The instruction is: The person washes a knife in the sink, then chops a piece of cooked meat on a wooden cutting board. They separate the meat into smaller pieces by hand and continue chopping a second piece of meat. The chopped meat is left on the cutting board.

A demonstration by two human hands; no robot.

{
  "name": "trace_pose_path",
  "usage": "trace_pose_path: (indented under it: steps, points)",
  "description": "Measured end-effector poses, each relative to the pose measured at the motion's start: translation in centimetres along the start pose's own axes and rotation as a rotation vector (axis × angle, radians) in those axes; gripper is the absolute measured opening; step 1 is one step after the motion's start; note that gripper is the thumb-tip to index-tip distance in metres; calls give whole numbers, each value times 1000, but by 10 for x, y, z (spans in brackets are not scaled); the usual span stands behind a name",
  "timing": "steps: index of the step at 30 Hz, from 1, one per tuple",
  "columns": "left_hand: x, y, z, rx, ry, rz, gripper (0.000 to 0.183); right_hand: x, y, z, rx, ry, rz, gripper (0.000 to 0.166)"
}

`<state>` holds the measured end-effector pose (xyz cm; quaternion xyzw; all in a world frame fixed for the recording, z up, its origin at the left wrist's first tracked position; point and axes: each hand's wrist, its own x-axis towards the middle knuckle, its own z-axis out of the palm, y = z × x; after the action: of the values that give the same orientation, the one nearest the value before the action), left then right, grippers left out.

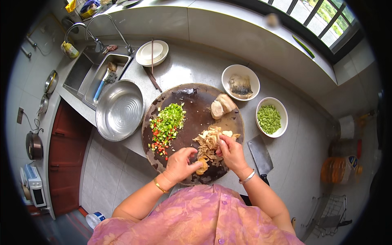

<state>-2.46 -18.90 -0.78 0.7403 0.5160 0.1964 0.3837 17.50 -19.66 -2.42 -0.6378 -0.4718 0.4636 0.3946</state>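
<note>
On a large round dark chopping board (196,101), my right hand (232,153) pinches a bit of brown sliced meat at the top of a loose pile of slices (208,142). My left hand (182,163) is at the pile's lower left, thumb and fingers apart, its thumb by a rounded yellowish-brown piece (202,167); whether it grips that piece is unclear. Chopped green and red peppers (167,125) form a heap on the board's left side. Pale chunks of meat (223,105) rest near its upper right edge. A cleaver (260,154) lies on the counter beside my right hand.
Right of the board stand a bowl with a piece of fish (241,84) and a bowl of green beans (269,119). A steel basin (120,110) overlaps the sink's (88,73) edge at left. Stacked white dishes (152,52) and chopsticks (151,79) are behind the board.
</note>
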Motion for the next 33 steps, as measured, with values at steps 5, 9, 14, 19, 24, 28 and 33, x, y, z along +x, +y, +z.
trace_pose_path:
  steps: [5, 9, 14, 19, 24, 28, 33]
  points:
    - [-20, -3, 22, 204, -84, 211, 54, -8, -14, -5, -402, 45, -290, 25]
    - [-17, -24, 33, -125, 25, 141, 45, -21, -19, -12, -270, -96, -196, 25]
    - [-10, -17, 12, -1171, -396, -301, 36, -29, -15, -7, -68, -313, -147, 34]
    - [-7, -14, 9, -1439, -528, -341, 33, -29, -20, 2, -42, -348, -193, 39]
    - [-8, -7, 9, -1163, -501, -356, 30, -30, -11, 6, 40, -285, -154, 39]
    - [-9, -1, 12, -1043, -381, -277, 27, -30, -12, 4, -17, -261, -197, 37]
    - [-9, 4, 9, -1039, -321, -281, 29, -34, -30, 2, -25, -261, -194, 35]
